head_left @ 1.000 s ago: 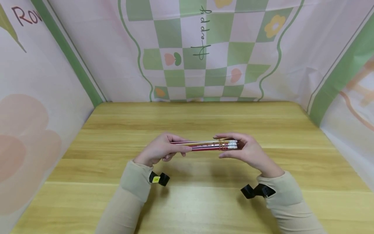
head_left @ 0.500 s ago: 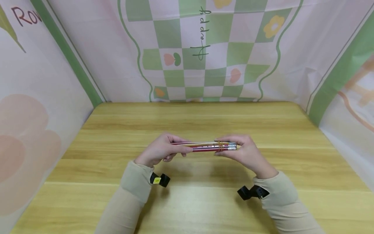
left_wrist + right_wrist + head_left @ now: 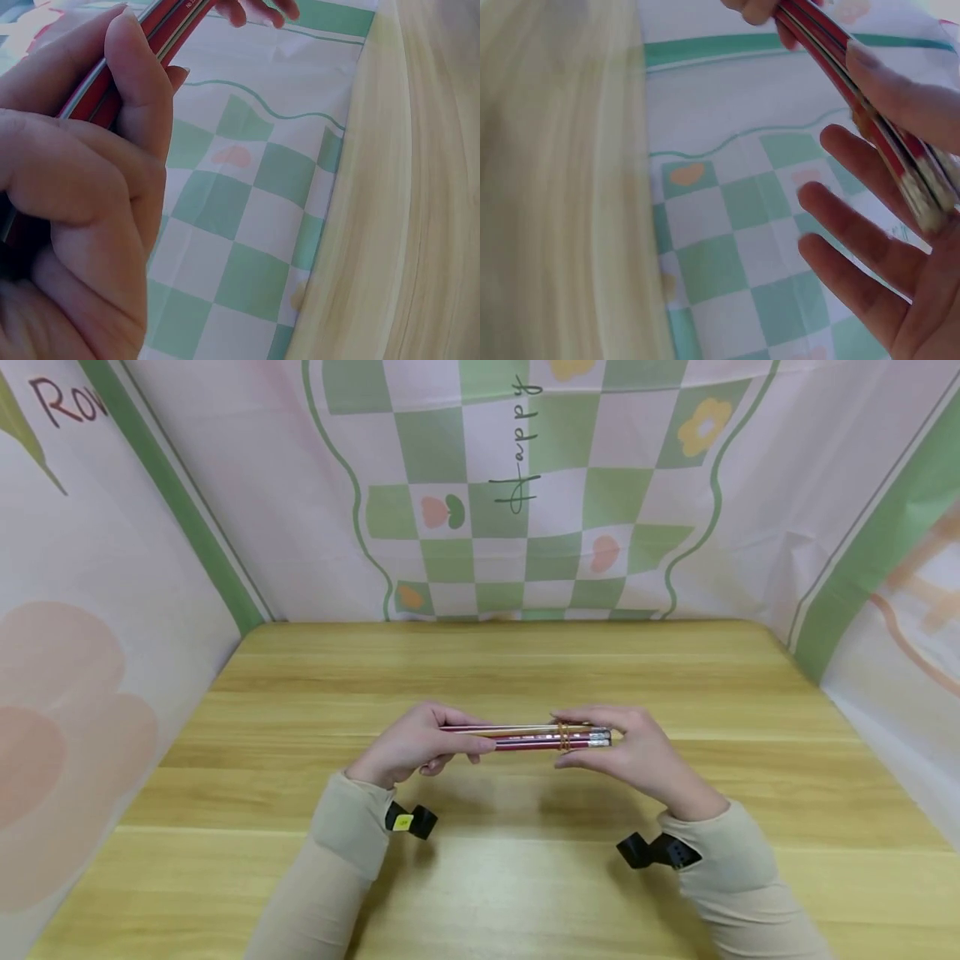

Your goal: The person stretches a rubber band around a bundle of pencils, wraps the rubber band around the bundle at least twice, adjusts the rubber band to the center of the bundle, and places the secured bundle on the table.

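Right hand (image 3: 637,752) resettled on pencil bundle (image 3: 525,737), mid-table (image 3: 480,893).

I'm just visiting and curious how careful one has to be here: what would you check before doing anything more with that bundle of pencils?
1. Left hand grips the pencils at one end: ok.
2. Right hand pinches the eraser end between thumb and forefinger, other fingers spread: ok.
3. Rubber band wrapped round the pencils near the erasers: ok.
4. Band tight enough to hold: cannot tell.
5. Pencil ends lined up evenly: cannot tell.
6. Bundle held level above the table: ok.
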Action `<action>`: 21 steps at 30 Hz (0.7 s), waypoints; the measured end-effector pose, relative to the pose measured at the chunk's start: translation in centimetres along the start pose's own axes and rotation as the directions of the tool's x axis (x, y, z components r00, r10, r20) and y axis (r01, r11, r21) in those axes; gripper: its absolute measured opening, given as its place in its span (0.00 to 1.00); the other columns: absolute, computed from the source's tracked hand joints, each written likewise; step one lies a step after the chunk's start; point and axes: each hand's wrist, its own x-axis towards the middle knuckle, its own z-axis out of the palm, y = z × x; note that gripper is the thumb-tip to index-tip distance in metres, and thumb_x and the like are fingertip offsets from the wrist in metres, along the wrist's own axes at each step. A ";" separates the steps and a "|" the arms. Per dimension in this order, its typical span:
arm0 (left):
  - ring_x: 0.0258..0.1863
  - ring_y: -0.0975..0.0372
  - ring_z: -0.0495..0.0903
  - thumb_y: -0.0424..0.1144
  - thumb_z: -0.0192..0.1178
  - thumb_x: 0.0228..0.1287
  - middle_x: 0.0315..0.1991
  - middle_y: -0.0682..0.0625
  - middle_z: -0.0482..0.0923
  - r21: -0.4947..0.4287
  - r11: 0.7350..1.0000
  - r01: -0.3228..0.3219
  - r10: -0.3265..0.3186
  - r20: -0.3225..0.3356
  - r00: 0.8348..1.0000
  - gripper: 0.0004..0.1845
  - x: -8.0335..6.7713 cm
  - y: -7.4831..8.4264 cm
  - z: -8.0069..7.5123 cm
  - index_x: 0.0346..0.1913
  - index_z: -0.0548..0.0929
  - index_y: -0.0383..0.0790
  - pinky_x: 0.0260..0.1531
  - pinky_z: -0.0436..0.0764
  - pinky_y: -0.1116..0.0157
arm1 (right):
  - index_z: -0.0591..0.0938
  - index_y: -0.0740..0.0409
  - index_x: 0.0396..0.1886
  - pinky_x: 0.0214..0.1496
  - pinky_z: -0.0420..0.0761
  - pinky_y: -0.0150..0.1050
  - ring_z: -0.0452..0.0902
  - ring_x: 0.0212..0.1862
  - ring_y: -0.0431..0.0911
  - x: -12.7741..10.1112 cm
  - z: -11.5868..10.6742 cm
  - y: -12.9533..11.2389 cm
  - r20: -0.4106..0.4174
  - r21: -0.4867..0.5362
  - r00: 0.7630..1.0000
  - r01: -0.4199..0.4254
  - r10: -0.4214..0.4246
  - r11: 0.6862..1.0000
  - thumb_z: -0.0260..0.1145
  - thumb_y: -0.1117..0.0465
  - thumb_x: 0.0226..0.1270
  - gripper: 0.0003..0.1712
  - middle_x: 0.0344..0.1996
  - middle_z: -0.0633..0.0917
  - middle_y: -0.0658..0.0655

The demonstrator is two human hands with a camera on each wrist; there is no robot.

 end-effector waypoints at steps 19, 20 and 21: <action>0.08 0.66 0.55 0.41 0.70 0.60 0.24 0.52 0.82 0.008 1.000 -0.001 0.001 -0.011 1.000 0.15 0.4 -0.2 0.9 0.49 0.88 0.40 0.10 0.57 0.70 | 0.90 0.55 0.41 0.38 0.80 0.31 0.84 0.36 0.43 0.5 1.6 0.4 -0.057 -0.137 0.953 0.286 -0.296 0.948 0.84 0.65 0.37 0.24 0.35 0.90 0.50; 0.08 0.66 0.55 0.41 0.70 0.61 0.24 0.52 0.82 0.013 1.000 0.000 0.000 -0.015 1.000 0.15 0.4 -0.3 0.9 0.49 0.88 0.40 0.09 0.58 0.70 | 0.90 0.55 0.41 0.37 0.80 0.32 0.85 0.36 0.44 0.5 1.7 0.5 -0.055 -0.155 0.954 0.282 -0.294 0.947 0.84 0.64 0.37 0.24 0.35 0.90 0.50; 0.08 0.66 0.55 0.41 0.70 0.61 0.24 0.52 0.82 0.015 1.000 0.002 -0.002 -0.017 1.000 0.16 0.4 -0.3 0.9 0.50 0.88 0.39 0.09 0.58 0.70 | 0.90 0.54 0.41 0.37 0.81 0.33 0.85 0.36 0.44 0.5 1.7 0.5 -0.054 -0.171 0.955 0.280 -0.293 0.945 0.84 0.63 0.37 0.24 0.35 0.90 0.50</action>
